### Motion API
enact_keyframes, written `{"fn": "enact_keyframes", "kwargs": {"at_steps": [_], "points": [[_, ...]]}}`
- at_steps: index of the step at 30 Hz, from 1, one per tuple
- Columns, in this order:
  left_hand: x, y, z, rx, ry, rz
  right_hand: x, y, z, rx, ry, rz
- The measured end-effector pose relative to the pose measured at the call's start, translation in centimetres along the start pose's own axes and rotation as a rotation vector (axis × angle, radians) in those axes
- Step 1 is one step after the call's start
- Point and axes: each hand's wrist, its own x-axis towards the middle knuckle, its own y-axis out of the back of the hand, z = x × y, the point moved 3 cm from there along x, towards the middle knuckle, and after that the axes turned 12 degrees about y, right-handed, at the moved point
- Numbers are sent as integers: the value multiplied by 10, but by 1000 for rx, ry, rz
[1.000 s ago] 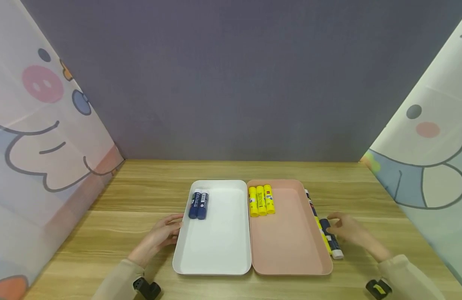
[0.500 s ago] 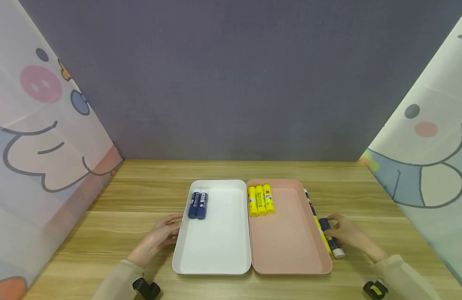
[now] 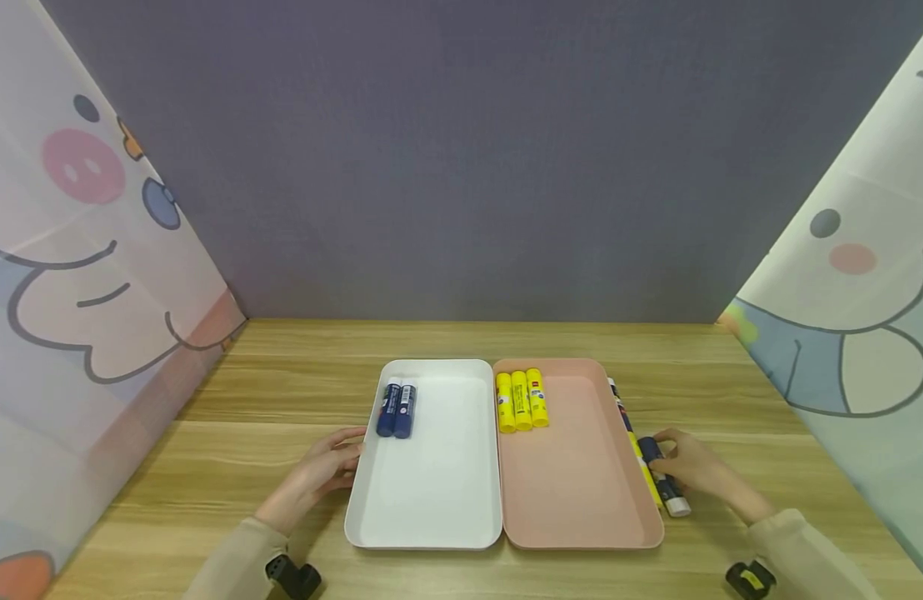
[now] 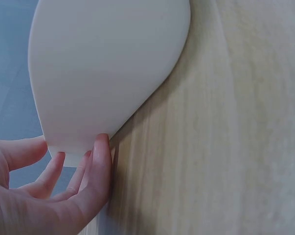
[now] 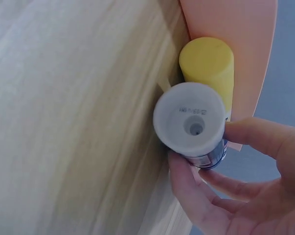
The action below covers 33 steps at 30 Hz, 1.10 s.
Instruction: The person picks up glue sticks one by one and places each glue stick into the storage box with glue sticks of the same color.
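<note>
My right hand [image 3: 697, 471] holds a navy glue stick [image 3: 677, 506] with a white base, thumb on one side and fingers on the other. In the right wrist view its white base [image 5: 174, 115] faces the camera. A yellow glue stick [image 5: 206, 58] lies right beside it, along the pink tray's outer wall. Farther back in that row is another navy glue stick [image 3: 619, 402]. My left hand [image 3: 315, 475] touches the outer left wall of the white tray [image 3: 431, 500] with its fingertips, fingers relaxed.
Two navy glue sticks [image 3: 396, 410] lie side by side in the white tray's back left corner. Adjoining it on the right is the pink tray [image 3: 581, 500], with three yellow glue sticks [image 3: 521, 400] at its back left. A grey panel [image 3: 461, 167] rises behind the wooden table [image 3: 304, 358].
The right hand has closed its fingers around the navy glue stick and shifted it very slightly. The left hand and both trays have stayed in place.
</note>
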Motion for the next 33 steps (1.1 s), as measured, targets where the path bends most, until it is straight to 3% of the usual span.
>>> {"fn": "enact_keyframes", "kwargs": {"at_steps": [9,20,33], "points": [[1,0,1,-16,-9,-6,0,5,-5,70,14,-7],[1,1,-1,-21,-1,-10,3,18,-18,79,33,12],[0,0,0,-10,-8,-22,8,25,-32,174,4,-1]]}}
